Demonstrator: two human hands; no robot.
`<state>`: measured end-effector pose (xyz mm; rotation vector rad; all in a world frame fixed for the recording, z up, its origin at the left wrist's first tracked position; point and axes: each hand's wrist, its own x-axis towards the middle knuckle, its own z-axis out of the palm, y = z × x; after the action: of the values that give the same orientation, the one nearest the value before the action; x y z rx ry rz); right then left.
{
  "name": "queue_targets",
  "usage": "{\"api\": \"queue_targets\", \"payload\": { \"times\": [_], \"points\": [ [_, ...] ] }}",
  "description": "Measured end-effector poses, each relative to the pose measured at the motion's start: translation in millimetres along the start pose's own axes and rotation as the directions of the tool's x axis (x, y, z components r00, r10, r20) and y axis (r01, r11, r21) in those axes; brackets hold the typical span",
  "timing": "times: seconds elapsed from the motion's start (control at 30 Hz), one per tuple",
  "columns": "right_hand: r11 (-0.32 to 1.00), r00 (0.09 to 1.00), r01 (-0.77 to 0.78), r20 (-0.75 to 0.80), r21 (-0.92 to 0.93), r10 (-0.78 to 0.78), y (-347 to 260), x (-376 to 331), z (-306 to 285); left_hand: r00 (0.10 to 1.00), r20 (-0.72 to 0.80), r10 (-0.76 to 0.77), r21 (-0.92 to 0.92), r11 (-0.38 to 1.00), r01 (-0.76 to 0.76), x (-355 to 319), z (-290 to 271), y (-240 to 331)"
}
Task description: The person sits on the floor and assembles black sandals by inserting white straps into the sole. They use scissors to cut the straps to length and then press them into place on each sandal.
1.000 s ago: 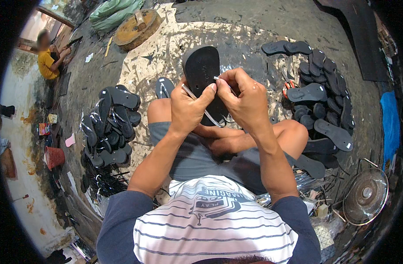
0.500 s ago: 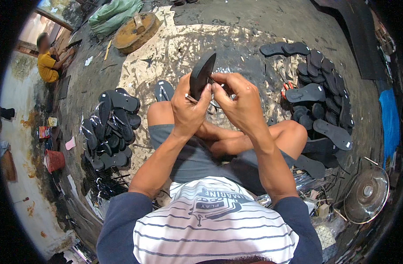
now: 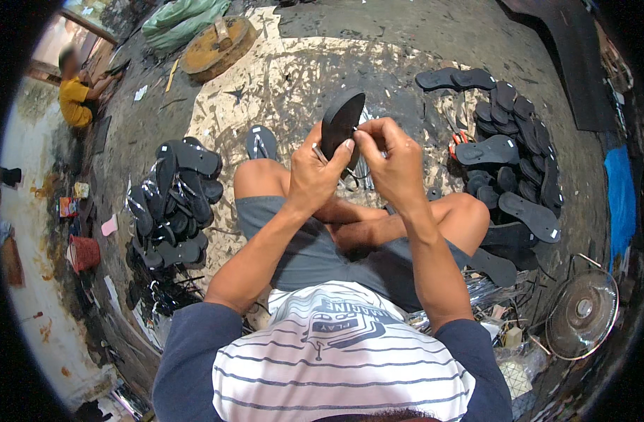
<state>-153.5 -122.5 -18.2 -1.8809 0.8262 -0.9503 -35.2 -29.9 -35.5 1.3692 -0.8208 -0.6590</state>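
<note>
Tilted up on its edge over my lap, a black flip-flop sole (image 3: 342, 121) is gripped by my left hand (image 3: 312, 176), with the thumb across its lower end. A thin pale rod-like thing (image 3: 320, 152) pokes out between that hand's fingers; its kind cannot be made out. My right hand (image 3: 392, 160) is closed in a pinch at the sole's right face. A small pale bit, perhaps a strap end, shows at its fingertips. One flip-flop (image 3: 262, 143) with a shiny strap lies on the floor beyond my left knee.
Strapped flip-flops (image 3: 174, 200) are heaped to my left, bare black soles (image 3: 522, 133) to my right beside an orange-handled tool (image 3: 460, 143). A fan (image 3: 583, 308) stands at lower right. Farther off are a round wooden block (image 3: 220, 50), a green sack (image 3: 181, 24) and a seated person (image 3: 74, 98) in yellow.
Both hands and the sole have shifted slightly to the right and a little nearer to me. More of the sole's broad face shows. My right fingertips remain at the sole.
</note>
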Motion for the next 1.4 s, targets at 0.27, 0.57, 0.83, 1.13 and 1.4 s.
{"api": "queue_targets", "payload": {
  "times": [0.27, 0.57, 0.83, 1.13, 1.4],
  "points": [
    [0.969, 0.959, 0.230, 0.190, -0.090, -0.210, -19, -14, -3, 0.954, 0.227, 0.195, 0.096, 0.971, -0.221, 7, -9, 1],
    [0.991, 0.998, 0.013, 0.063, -0.130, -0.005, -19, -12, -9, 0.941, 0.291, -0.170, 0.002, 0.984, 0.177, 0, -24, 18],
    [0.823, 0.941, 0.317, 0.048, -0.471, -0.335, -12, -11, -1, 0.965, 0.225, -0.132, 0.177, 0.980, 0.092, -2, -18, 18],
    [0.844, 0.942, 0.320, 0.047, -0.432, -0.333, -3, -7, 2, 0.986, 0.166, 0.010, 0.439, 0.895, -0.083, -5, -14, 19],
    [0.869, 0.950, 0.293, 0.016, -0.397, -0.313, 3, -9, 10, 0.988, 0.152, 0.016, 0.443, 0.893, -0.082, -7, -13, 10]
  ]
}}
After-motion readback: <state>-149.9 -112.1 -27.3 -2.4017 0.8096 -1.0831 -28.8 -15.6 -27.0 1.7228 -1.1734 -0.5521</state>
